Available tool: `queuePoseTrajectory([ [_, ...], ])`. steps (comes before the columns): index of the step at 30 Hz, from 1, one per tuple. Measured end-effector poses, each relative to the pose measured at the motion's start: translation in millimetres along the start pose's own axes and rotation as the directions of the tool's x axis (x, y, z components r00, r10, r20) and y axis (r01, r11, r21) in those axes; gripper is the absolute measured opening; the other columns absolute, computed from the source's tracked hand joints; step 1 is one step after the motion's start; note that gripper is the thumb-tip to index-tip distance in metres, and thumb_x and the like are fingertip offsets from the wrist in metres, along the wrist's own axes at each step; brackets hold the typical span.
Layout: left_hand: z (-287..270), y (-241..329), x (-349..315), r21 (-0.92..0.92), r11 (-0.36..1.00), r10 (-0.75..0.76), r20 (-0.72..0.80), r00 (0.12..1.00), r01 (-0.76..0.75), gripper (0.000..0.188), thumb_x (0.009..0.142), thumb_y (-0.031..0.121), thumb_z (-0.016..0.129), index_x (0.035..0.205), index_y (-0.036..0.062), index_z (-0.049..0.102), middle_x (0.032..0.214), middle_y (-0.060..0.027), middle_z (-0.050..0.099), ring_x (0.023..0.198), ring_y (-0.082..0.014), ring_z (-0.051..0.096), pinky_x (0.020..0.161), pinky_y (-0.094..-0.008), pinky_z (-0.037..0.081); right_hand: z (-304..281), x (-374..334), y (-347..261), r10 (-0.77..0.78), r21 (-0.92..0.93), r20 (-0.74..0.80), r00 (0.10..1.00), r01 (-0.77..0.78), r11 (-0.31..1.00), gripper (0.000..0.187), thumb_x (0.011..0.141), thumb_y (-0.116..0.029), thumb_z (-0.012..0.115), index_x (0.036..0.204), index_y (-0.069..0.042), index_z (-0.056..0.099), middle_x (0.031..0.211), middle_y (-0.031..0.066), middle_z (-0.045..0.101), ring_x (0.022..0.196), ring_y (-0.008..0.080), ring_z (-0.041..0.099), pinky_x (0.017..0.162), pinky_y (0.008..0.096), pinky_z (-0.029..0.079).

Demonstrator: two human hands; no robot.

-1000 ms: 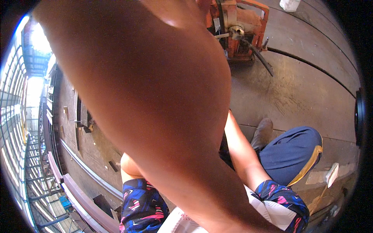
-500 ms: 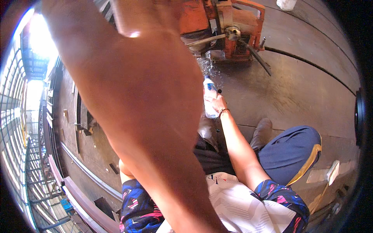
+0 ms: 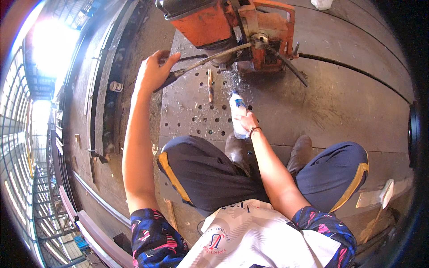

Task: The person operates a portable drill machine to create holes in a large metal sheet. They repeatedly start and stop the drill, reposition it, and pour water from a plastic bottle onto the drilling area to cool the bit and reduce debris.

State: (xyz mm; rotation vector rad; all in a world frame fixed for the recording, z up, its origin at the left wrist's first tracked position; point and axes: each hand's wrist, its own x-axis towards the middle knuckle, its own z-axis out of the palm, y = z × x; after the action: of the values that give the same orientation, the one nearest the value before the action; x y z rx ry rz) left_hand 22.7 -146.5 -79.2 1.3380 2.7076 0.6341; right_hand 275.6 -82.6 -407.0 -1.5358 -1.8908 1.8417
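Observation:
My right hand (image 3: 248,121) is wrapped around a clear plastic bottle (image 3: 237,105) with a blue label, its dark cap end angled toward the machine. An orange magnetic drill (image 3: 203,29) stands on a steel plate in front of me, with wet-looking metal shavings (image 3: 239,82) below its front. My left hand (image 3: 156,70) is raised at the left, thumb and fingers apart and nothing between them. It is nearest the black-gripped end of the drill's long feed lever (image 3: 192,67); whether it touches the grip I cannot tell.
The steel plate (image 3: 272,107) carries several round holes between my knees and the drill. A narrow brown stick-like piece (image 3: 210,85) lies on it. A black cable (image 3: 339,64) runs right from the drill. At the left are a small white can (image 3: 116,86) and a long steel beam (image 3: 105,98).
My left arm, which filled the middle of the view, has swung down and left, uncovering the drill and plate. My right hand keeps the bottle in nearly the same place.

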Motion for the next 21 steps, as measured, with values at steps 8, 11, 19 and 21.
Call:
queuePoseTrajectory([
  [8, 16, -26, 11, -0.051, 0.981, -0.181, 0.113, 0.977, 0.188, 0.069, 0.089, 0.063, 0.062, 0.103, -0.0029, 0.073, 0.093, -0.0142, 0.074, 0.086, -0.0202, 0.069, 0.085, -0.0317, 0.050, 4, 7, 8, 0.008, 0.068, 0.036, 0.999, -0.010, 0.998, 0.053, 0.071, -0.029, 0.080, 0.114, 0.000, 0.068, 0.103, 0.0163, 0.074, 0.091, 0.0251, 0.072, 0.081, 0.0369, 0.056],
  [11, 16, -29, 11, -0.080, 0.981, -0.164, 0.139, 0.977, 0.176, 0.067, 0.089, 0.062, 0.062, 0.103, -0.0025, 0.073, 0.094, -0.0133, 0.075, 0.085, -0.0189, 0.068, 0.084, -0.0315, 0.050, 7, 7, 8, -0.002, 0.085, 0.043, 0.999, -0.001, 0.996, 0.050, 0.072, -0.028, 0.079, 0.111, 0.001, 0.069, 0.101, 0.0155, 0.074, 0.088, 0.0237, 0.072, 0.079, 0.0357, 0.056],
  [19, 14, -26, 6, -0.185, 0.969, -0.137, 0.147, 0.980, 0.163, 0.066, 0.089, 0.058, 0.064, 0.111, -0.0041, 0.070, 0.098, -0.0147, 0.075, 0.088, -0.0203, 0.072, 0.083, -0.0321, 0.053, 4, 3, 5, 0.006, 0.040, 0.067, 0.998, -0.009, 0.999, 0.045, 0.072, -0.029, 0.079, 0.104, 0.002, 0.071, 0.098, 0.0167, 0.074, 0.087, 0.0237, 0.072, 0.077, 0.0351, 0.056],
  [21, 16, -27, 8, -0.205, 0.967, -0.128, 0.131, 0.983, 0.153, 0.062, 0.090, 0.057, 0.063, 0.106, -0.0020, 0.072, 0.096, -0.0124, 0.076, 0.086, -0.0182, 0.069, 0.084, -0.0309, 0.050, 10, 14, 17, 0.005, 0.033, 0.033, 0.999, -0.006, 0.999, 0.045, 0.072, -0.030, 0.079, 0.104, 0.002, 0.071, 0.098, 0.0169, 0.075, 0.088, 0.0242, 0.073, 0.078, 0.0358, 0.056],
])
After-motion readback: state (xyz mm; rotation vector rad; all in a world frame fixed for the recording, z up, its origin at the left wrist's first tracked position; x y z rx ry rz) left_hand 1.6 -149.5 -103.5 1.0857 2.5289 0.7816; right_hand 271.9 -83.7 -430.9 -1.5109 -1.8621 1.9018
